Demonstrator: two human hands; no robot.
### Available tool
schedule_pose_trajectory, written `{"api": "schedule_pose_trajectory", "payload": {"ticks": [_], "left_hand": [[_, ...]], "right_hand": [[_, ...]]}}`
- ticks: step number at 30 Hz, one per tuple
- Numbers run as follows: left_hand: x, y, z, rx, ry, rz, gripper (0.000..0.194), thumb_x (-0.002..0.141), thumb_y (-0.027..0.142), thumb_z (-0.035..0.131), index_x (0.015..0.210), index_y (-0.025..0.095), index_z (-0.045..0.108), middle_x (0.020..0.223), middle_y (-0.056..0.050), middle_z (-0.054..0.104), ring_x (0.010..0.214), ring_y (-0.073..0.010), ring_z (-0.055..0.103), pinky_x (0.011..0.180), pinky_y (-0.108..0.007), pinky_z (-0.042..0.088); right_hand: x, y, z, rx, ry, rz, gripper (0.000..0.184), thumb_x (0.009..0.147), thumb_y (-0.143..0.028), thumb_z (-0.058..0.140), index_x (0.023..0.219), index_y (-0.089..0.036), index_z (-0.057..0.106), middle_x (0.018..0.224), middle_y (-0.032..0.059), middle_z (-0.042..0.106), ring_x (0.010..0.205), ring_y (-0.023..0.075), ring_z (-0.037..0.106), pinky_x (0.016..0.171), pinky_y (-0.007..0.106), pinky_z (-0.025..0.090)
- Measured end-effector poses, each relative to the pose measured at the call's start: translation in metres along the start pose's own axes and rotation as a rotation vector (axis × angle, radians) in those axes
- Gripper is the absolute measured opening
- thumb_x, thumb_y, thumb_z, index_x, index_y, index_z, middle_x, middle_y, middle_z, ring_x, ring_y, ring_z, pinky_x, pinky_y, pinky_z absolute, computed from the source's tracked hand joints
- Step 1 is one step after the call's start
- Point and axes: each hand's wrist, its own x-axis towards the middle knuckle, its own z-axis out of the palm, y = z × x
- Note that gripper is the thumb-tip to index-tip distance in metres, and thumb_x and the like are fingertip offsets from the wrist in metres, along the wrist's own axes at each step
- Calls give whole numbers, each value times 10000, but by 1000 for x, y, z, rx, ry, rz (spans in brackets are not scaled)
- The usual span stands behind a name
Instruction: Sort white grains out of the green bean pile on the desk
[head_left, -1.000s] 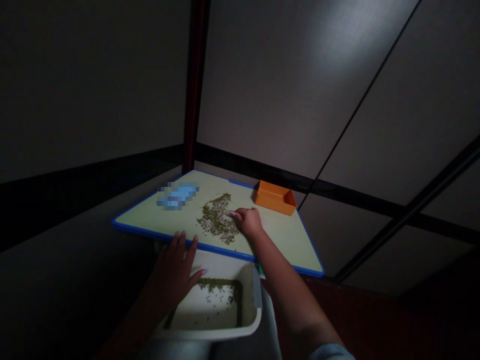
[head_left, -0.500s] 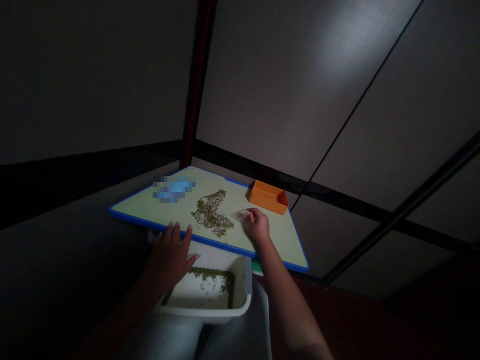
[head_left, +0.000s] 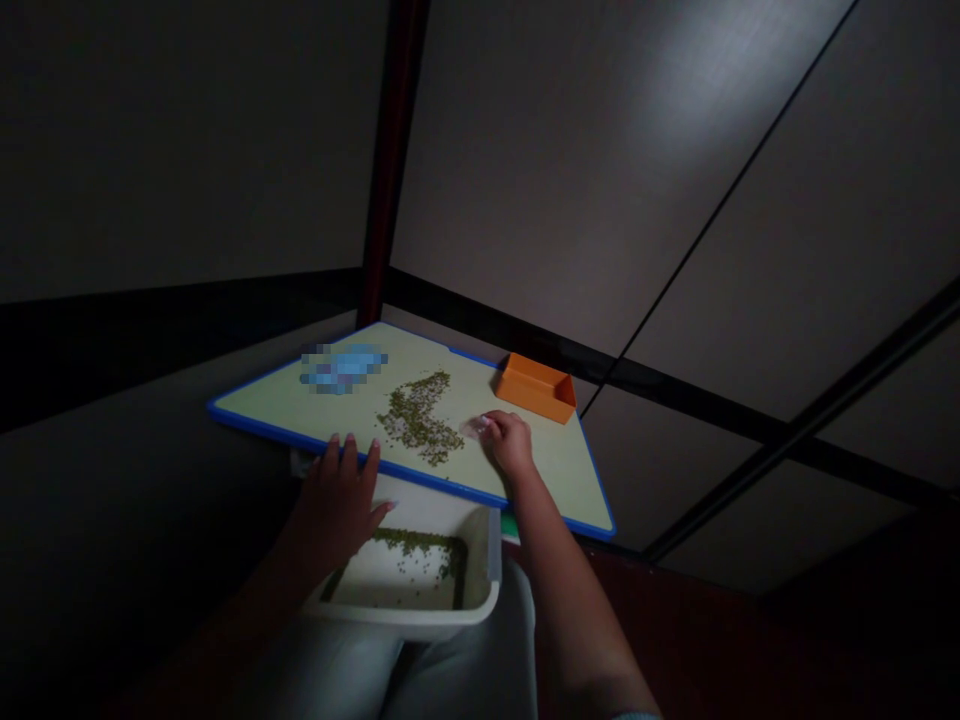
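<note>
A pale yellow board with a blue rim [head_left: 285,408] holds a pile of small green beans [head_left: 417,422]. My right hand [head_left: 508,440] rests on the board just right of the pile, fingers curled around a small clear, pale thing I cannot name. My left hand [head_left: 336,500] lies flat with fingers apart on the near edge of the board and on the rim of a white tub [head_left: 450,615]. The tub sits on my lap under the board's edge and has green beans along its far side.
An orange open box [head_left: 535,387] stands at the board's far right corner. A blurred blue patch [head_left: 343,365] lies at the far left of the board. Dark walls, a dark red post and a black rail close in behind; the room is dim.
My right hand left the bean pile and moved to its right side, now curled on a small pale thing. The left hand stays on the board's edge. The view shifted slightly.
</note>
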Motion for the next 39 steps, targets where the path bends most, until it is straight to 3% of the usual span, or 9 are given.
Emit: {"api": "schedule_pose_trajectory", "payload": {"ticks": [19,25,32,39], "left_hand": [[-8,-20,13,54,113,180,670,807,379,627,1384,63,493,1415,-338,464,1338,-499,420,924,-535,487],[-9,-25,14,78,112,204,650,826,391,599,1394,96,485,1430,-306,468,1344,-472,426,927,-521,487],[-9,-24,15,71,112,194,652,827,387,593,1394,84,482,1430,-312,464,1355,-475,409,940,-539,476],[-9,-25,15,56,83,194,694,795,395,638,1397,86,483,1437,-315,457,1349,-481,415,940,-539,479]], "right_hand": [[-12,28,9,423,10,41,231,877,-305,537,863,-207,745,780,19,735,727,173,640,762,283,483],[-14,27,10,467,13,46,216,856,-312,549,845,-202,734,733,15,719,662,165,620,745,288,482],[-16,23,5,475,65,61,239,842,-337,542,825,-188,727,815,52,742,781,196,643,772,292,474],[-19,27,3,372,92,145,279,867,-342,492,829,-189,722,818,58,741,779,200,642,756,288,462]]}}
